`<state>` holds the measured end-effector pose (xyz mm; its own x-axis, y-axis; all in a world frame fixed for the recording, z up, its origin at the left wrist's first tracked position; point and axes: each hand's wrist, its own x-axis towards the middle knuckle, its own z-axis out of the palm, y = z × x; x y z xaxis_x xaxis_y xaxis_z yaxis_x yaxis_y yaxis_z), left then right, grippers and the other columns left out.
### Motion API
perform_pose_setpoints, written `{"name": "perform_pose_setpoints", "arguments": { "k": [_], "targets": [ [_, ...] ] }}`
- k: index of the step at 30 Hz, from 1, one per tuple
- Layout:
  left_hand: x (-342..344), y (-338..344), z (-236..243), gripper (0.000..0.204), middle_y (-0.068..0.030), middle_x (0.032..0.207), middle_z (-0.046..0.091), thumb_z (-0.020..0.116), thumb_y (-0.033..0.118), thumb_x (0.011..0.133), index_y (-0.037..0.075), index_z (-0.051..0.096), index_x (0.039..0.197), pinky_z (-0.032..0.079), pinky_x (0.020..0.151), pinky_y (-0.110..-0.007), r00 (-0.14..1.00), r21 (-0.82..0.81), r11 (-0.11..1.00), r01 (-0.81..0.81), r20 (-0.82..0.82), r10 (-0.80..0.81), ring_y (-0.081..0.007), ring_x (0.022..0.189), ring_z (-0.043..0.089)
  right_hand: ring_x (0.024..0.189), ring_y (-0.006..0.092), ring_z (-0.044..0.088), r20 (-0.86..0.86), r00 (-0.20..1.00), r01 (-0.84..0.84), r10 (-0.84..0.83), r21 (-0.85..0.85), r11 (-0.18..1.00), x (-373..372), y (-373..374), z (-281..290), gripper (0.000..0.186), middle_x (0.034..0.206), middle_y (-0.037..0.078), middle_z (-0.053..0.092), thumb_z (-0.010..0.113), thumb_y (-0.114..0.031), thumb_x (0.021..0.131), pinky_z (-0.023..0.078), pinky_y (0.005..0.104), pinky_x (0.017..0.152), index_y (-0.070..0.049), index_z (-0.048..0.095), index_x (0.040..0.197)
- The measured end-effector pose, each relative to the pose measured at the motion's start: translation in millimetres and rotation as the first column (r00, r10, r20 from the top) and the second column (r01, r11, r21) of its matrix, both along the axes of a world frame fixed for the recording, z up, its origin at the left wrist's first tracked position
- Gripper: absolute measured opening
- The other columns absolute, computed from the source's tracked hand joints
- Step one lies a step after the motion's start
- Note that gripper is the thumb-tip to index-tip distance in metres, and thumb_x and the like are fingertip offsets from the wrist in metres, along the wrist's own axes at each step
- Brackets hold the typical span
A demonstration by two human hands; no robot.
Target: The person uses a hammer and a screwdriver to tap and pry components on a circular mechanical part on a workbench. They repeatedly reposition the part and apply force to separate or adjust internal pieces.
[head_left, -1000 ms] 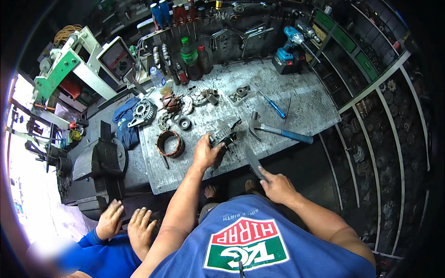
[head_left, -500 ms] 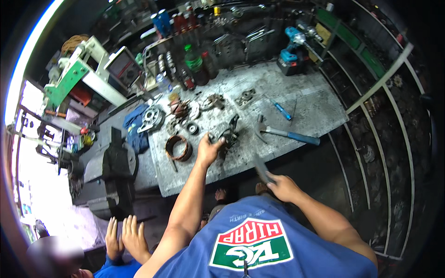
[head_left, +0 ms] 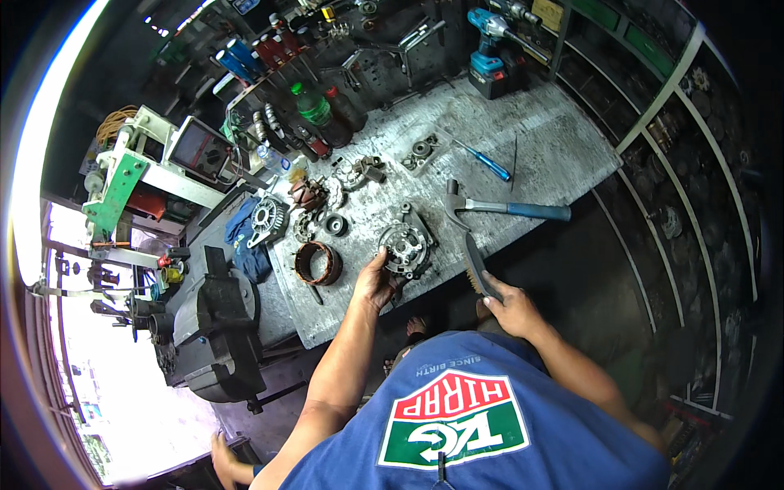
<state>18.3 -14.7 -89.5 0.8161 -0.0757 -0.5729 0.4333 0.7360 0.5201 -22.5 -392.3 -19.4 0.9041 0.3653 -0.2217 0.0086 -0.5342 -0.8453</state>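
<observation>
While the left hand [head_left: 376, 282] is partly closed at the near-left rim of a round metal housing [head_left: 406, 247], its thumb is on the edge and its other fingers are mostly out of sight below; whether the housing rests on the bench or is held just off it cannot be told. The right hand [head_left: 513, 306] is closed round the handle of a wire brush [head_left: 475, 265]; its bristles face left toward the housing, with a gap between them.

Half a second ago the housing stands tilted, more edge-on; it now shows its round, recessed face to the camera; in my judgement, this turn lays that face open to the bristles, and no contact is yet made.

Just beyond the brush tip lies a claw hammer [head_left: 510, 209], handle to the right; a blue screwdriver [head_left: 490, 163] lies behind it; left of the housing are a copper-wound ring [head_left: 334, 268] and a small black pulley [head_left: 335, 224]; a vented silver casing [head_left: 266, 219] sits farther left, near the bench vise [head_left: 216, 302]; a cordless power tool [head_left: 488, 61] stands at the back of the workbench [head_left: 555, 147]; another person's hand [head_left: 224, 461] shows at lower left, well apart.
</observation>
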Motion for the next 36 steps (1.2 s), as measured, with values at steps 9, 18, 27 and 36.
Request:
{"name": "perform_pose_setpoints", "arguments": {
  "k": [9,18,27,36],
  "targets": [
    [-18.5,-13.9,48.9,0.097,-0.0326,0.163,0.058,0.096,0.047,0.091,-0.006,0.054,0.161,0.046,0.129,-0.053,0.982,0.979,-0.203,0.013,-0.051,-0.183,-0.0477,0.153,0.055,0.098,0.0463,0.082,-0.005,0.997,-0.075,0.075,-0.012,0.997,-1.0,8.5,-1.8,0.065,0.106,0.030,0.081,0.074,-0.020,0.107,0.064,0.0506,0.091,-0.014,0.056,0.169],
    [-2.9,-59.0,55.4,0.111,-0.0329,0.172,0.043,0.106,0.035,0.071,0.005,0.054,0.164,0.042,0.133,-0.055,0.899,0.928,-0.370,0.044,-0.199,-0.391,-0.0544,0.157,0.045,0.109,0.0466,0.081,-0.083,0.988,-0.138,0.130,-0.087,0.987,18.5,25.3,18.9,0.066,0.118,0.031,0.081,0.072,-0.020,0.107,0.064,0.0505,0.099,-0.012,0.055,0.170],
    [-0.7,23.9,83.3,0.100,-0.0242,0.155,0.063,0.102,0.029,0.067,-0.004,0.064,0.153,0.050,0.125,-0.046,0.769,1.000,-0.004,0.007,-0.008,-0.639,-0.0395,0.144,0.063,0.148,0.0465,0.063,-0.027,0.999,-0.029,0.031,0.048,0.998,29.4,33.3,12.8,0.067,0.161,0.032,0.063,0.068,-0.022,0.111,0.052,0.0472,0.123,-0.008,0.048,0.173],
    [-14.7,-37.7,76.7,0.096,-0.0316,0.169,0.047,0.102,0.031,0.073,0.000,0.058,0.153,0.041,0.131,-0.061,0.647,0.885,-0.445,-0.135,-0.261,-0.716,-0.0523,0.155,0.049,0.148,0.0466,0.063,-0.109,0.993,-0.039,0.044,0.054,0.998,28.7,34.5,-16.8,0.068,0.156,0.036,0.065,0.063,-0.022,0.113,0.048,0.0477,0.126,-0.002,0.043,0.175]
  ]
}}
